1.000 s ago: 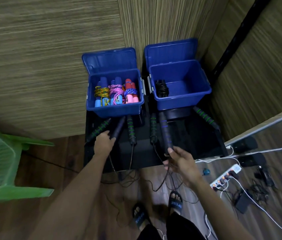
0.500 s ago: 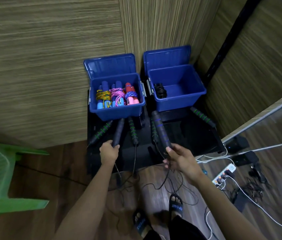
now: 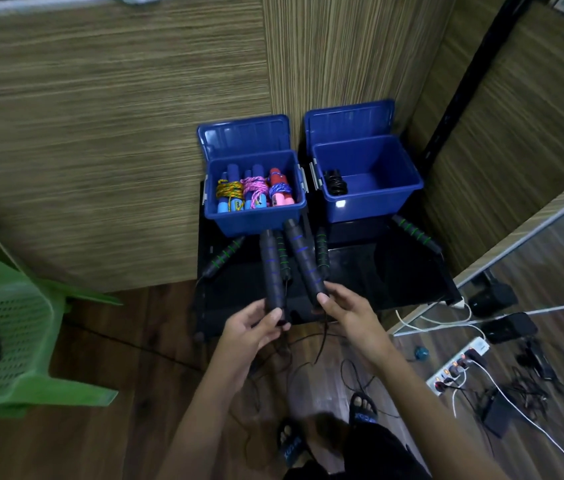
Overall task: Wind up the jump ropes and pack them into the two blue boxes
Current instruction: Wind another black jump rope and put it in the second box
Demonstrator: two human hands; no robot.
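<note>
My left hand [image 3: 252,323] grips the lower end of a black rope handle with blue rings [image 3: 270,268]. My right hand [image 3: 346,311] pinches the end of the matching second handle [image 3: 303,256]. Both handles are lifted above the black table [image 3: 394,271] and point toward the boxes. Their thin black cord [image 3: 322,344] hangs to the floor. The left blue box [image 3: 256,216] holds three wound colourful ropes. The right blue box [image 3: 370,202] holds one wound black rope [image 3: 334,181]. Several green-ringed handles [image 3: 225,254] lie on the table.
Both box lids stand open against the wooden wall. A green plastic chair [image 3: 7,323] is at the left. A power strip [image 3: 460,363] with cables and adapters lies on the floor at the right. My sandalled feet [image 3: 363,408] are below, among loose cords.
Both hands lifted the two blue-ringed handles off the table and brought them closer together. The camera pulled back and tilted.
</note>
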